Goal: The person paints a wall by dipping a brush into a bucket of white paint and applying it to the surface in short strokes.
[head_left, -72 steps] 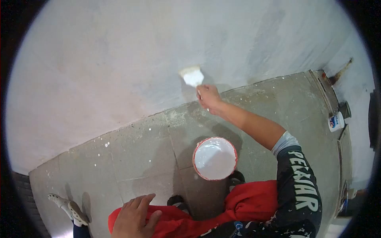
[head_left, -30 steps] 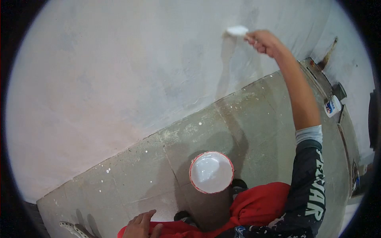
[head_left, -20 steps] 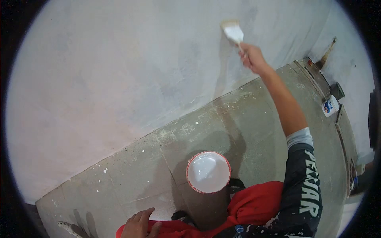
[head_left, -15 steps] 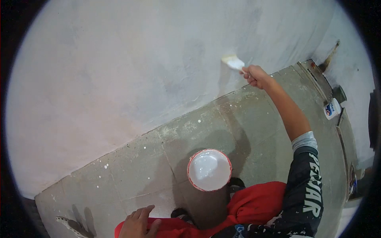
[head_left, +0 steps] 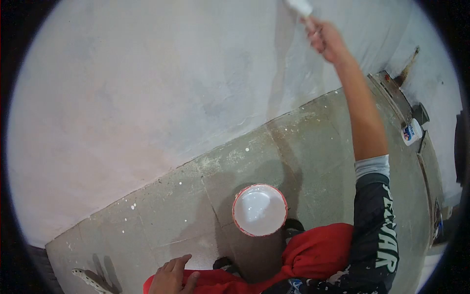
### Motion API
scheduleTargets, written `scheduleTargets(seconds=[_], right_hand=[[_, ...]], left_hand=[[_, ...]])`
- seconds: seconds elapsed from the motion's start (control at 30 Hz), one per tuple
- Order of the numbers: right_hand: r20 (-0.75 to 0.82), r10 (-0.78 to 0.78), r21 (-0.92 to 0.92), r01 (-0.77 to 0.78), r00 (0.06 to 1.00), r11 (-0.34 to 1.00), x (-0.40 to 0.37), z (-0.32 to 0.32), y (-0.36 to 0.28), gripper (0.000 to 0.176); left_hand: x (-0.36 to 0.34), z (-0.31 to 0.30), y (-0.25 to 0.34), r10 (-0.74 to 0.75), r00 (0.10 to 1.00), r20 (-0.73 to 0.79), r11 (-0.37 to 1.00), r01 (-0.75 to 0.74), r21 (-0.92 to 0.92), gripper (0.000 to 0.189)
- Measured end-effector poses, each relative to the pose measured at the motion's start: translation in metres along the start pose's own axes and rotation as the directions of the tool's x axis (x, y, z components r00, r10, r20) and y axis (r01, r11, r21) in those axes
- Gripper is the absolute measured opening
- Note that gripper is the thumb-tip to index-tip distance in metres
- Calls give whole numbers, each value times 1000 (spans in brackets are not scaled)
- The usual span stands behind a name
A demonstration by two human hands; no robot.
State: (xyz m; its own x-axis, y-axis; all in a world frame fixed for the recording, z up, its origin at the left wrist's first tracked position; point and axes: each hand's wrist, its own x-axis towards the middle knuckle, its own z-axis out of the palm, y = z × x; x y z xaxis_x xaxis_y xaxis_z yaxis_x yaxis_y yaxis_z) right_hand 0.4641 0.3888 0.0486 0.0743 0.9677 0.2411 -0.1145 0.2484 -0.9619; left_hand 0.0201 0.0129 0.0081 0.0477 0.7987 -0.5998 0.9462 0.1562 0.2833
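My right hand (head_left: pixel 327 40) is closed round the handle of a paintbrush (head_left: pixel 299 7), raised near the top of the view. White paint covers the brush head, which is at the wall (head_left: pixel 196 73); its tip is cut off by the frame, and the hand is slightly blurred. On the floor before my feet stands a round bucket with a red rim (head_left: pixel 234 211), holding white paint (head_left: pixel 260 215). My left hand (head_left: pixel 169 277) rests on my red-clad knee, fingers extended and thumb apart, with nothing in it.
White paint spots dot the grey tiled floor (head_left: pixel 323 196). A white tub (head_left: pixel 412 132) and a dark green container (head_left: pixel 420 113) stand by the right wall. Near the right corner is a brush-like object (head_left: pixel 407 71). A spotted, pale object (head_left: pixel 90 279) lies at lower left.
My right hand has swept the paintbrush upward along the wall, from just above the floor line to the top of the view. My left hand and the bucket stay about where they were.
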Motion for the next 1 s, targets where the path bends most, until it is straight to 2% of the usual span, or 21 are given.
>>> scheduleTargets(seconds=[0.03, 0.1, 0.17, 0.23, 0.33, 0.4, 0.43, 0.5, 0.53, 0.57, 0.6, 0.63, 0.67, 0.73, 0.77, 0.8, 0.83, 0.87, 0.9, 0.97, 1.0], right_hand=[[-49, 109, -24, -110, 993, 994, 2, -1, 27, 28], [-217, 151, -131, -182, 965, 975, -16, 2, 85, 28], [-153, 385, -156, -407, 910, 900, -39, -15, 113, 27], [-190, 579, -367, -604, 793, 707, -47, -35, 134, 25], [-224, 583, -456, -612, 781, 646, -45, -41, 142, 22], [-192, 415, -379, -458, 889, 805, -24, -38, 111, 21], [-194, 364, -412, -413, 911, 812, -10, -32, 80, 22], [-112, 209, -227, -230, 971, 946, 0, -15, 21, 24], [-89, 142, -147, -154, 986, 977, 1, -6, -2, 25], [-87, 153, -144, -164, 984, 976, 2, -5, -14, 25], [20, 25, -166, -22, 999, 986, 2, -6, -22, 23], [126, -102, -172, 123, 987, 977, 1, -6, -24, 38], [124, -96, -168, 116, 988, 979, 2, 3, -12, 38], [-53, -366, -618, 257, 929, 743, 9, 30, 38, 26], [220, -617, -853, 456, 755, 253, 12, 24, 90, 27], [-120, -272, -680, 120, 955, 724, -20, 53, 121, 25], [-248, 30, -242, -92, 968, 966, -44, 64, 162, 23], [-268, 195, -296, -273, 943, 915, -67, 65, 187, 24], [-178, 322, -126, -347, 930, 930, -76, 52, 230, 26], [-156, 602, -217, -622, 783, 753, -102, 52, 230, 28], [-152, 597, -219, -616, 788, 757, -101, 58, 223, 28]], left_hand=[[-2, -2, 3, 16, 1000, -17, 1000, -16, 11, 44], [-4, 0, 2, 33, 999, -34, 999, -33, 9, 43], [-6, 3, -2, 24, 999, -43, 1000, -24, 0, 43], [-7, 7, -6, 50, 997, -59, 999, -50, -3, 43], [-9, 7, -6, 54, 996, -72, 998, -53, 19, 43], [-11, 7, -5, 33, 998, -60, 999, -31, 30, 43], [-11, 8, -5, 39, 997, -67, 999, -37, 31, 44], [-10, 7, -4, 29, 997, -71, 999, -27, 31, 44], [-9, 5, -1, 7, 998, -58, 999, -5, 38, 44], [-7, 4, 0, -11, 999, -44, 999, 13, 46, 44], [-6, 4, 0, -17, 999, -38, 999, 18, 50, 44], [-4, 4, 0, 8, 999, -48, 999, -5, 50, 45], [-2, 4, -2, 32, 998, -60, 998, -29, 49, 45], [6, 2, 0, 47, 997, -56, 999, -46, 12, 46], [9, 1, 1, 65, 996, -57, 997, -66, -30, 48], [9, 1, 0, 61, 996, -64, 997, -64, -38, 48], [9, 0, -1, 66, 996, -53, 997, -68, -38, 48], [8, 0, -2, 71, 997, -44, 997, -73, -38, 47], [5, 2, -6, 67, 996, -51, 997, -70, -46, 47], [-2, 7, -16, 90, 993, -83, 996, -92, -16, 45], [-3, 6, -17, 89, 992, -91, 996, -91, -17, 45]])
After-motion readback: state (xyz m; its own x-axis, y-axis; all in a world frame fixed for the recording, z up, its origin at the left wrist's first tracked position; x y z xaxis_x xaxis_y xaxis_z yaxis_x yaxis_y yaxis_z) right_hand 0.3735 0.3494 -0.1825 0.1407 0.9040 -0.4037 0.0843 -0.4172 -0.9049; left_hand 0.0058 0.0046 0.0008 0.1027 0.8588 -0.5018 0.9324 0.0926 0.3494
